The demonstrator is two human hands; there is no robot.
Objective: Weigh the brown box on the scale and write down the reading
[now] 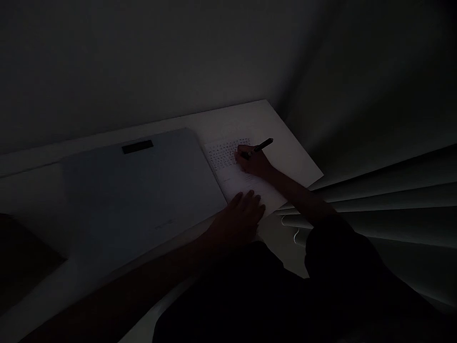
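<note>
The scene is very dim. My right hand (254, 163) is closed around a dark pen (264, 144), its upper end sticking out to the upper right. That hand rests on a white sheet of paper (228, 177) with rows of small dark marks across its upper part. The pen's tip is hidden by my fingers. Lower down, my left hand (243, 212) lies flat over the sheet's near edge, fingers stretched out and holding nothing. Left of the paper is a large flat grey-blue panel (143, 190), whose kind I cannot tell, with a small dark rectangle (137, 146) near its far edge.
Everything lies on a white table (285, 143) set against a plain wall (160, 57). Folds of a curtain (392, 190) hang close to the table's right side. A dark shape (24, 257) at the left edge is too dim to name.
</note>
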